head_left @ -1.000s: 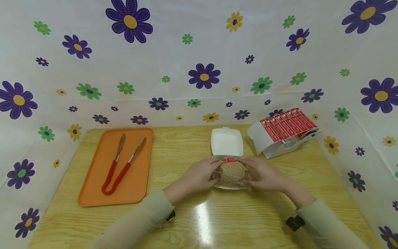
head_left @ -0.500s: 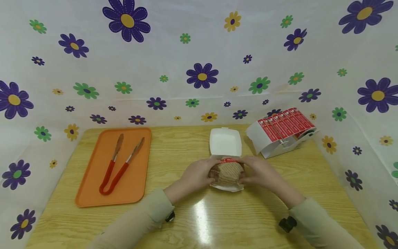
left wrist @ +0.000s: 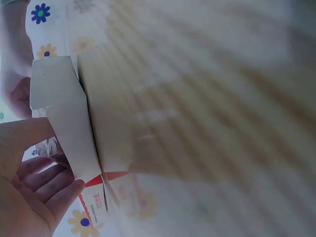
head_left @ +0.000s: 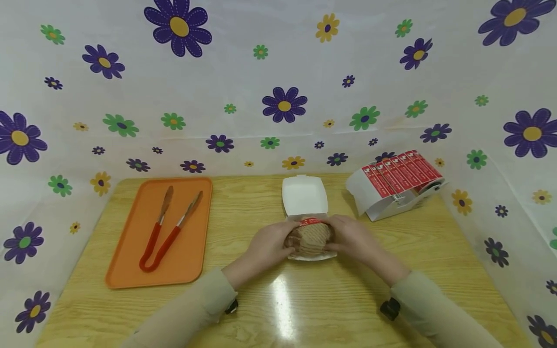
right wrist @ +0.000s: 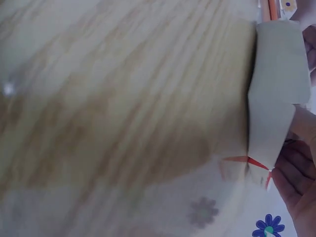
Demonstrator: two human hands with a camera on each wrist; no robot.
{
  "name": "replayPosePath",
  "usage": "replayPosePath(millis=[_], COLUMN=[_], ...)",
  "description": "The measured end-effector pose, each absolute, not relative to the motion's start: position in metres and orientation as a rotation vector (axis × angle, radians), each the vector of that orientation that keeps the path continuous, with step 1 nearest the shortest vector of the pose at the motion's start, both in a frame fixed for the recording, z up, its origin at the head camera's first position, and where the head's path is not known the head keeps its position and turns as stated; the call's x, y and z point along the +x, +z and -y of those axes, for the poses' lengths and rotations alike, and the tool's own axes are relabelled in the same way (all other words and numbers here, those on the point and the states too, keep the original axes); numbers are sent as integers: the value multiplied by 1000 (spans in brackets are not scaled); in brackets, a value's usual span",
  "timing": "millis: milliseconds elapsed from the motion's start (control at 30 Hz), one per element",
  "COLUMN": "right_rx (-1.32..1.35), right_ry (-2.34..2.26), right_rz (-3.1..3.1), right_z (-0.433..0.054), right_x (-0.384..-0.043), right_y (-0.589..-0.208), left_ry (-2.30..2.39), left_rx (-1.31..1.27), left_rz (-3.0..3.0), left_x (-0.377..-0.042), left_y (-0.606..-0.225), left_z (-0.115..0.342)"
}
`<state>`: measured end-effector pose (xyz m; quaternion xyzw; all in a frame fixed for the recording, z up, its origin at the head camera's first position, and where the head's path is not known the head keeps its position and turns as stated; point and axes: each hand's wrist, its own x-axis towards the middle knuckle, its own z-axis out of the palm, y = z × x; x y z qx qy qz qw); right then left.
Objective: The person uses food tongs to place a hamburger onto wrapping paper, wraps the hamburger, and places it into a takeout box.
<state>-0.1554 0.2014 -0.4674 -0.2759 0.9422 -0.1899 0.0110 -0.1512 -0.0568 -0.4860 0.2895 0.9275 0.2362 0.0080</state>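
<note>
A round burger [head_left: 315, 239] in brown patterned paper, with a red strip across its top, sits in the base of a white clamshell box. The box's lid [head_left: 304, 195] stands open behind it. From the left, my left hand [head_left: 271, 242] holds the burger between thumb and fingers. My right hand [head_left: 354, 239] grips its opposite side in the same way. Both wrist views show the box's white outer wall [left wrist: 74, 138] beside the hands; the wrapped burger is mostly hidden there.
An orange tray [head_left: 124, 273] lies on the left of the wooden table [head_left: 243, 314], bearing metal tongs [head_left: 154, 246] with red handles. Behind on the right stands a white holder [head_left: 391, 211] with a row of red labels [head_left: 402, 174]. Flower-patterned sheeting encloses the back and sides.
Over the last half second the box and wrapped burger have shifted left along the table, with both hands moving along. Tray, tongs and label holder have stayed in place.
</note>
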Motion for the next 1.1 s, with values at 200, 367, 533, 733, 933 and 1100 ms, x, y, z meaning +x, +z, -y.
replayPosePath(millis=[200,367,533,733,933,1100], right_rx=[-891,-953,-972,-794,-489,-234], right_ry=[-598,-564,-723,-1082,-1368,-1473], right_rz=[-2979,-3013,-2964,-2891,-2769,-2633], right_z=[-197,-200,-208,-215,-214,-213], right_x=[-155,-151,-147,-149,-164,-182], right_y=[-476,-477,-473,-471,-474,-482], left_ry=[762,715,665,749,1048,1388], left_rx=[925,981,963,926,647,379], left_rz=[-2924,-2923,-2889,-2925,-2899,-2702], left_x=[-150,-147,-144,-151,-172,-189], left_y=[-489,-486,-477,-464,-469,-477], left_z=[67,69,70,79,86,89])
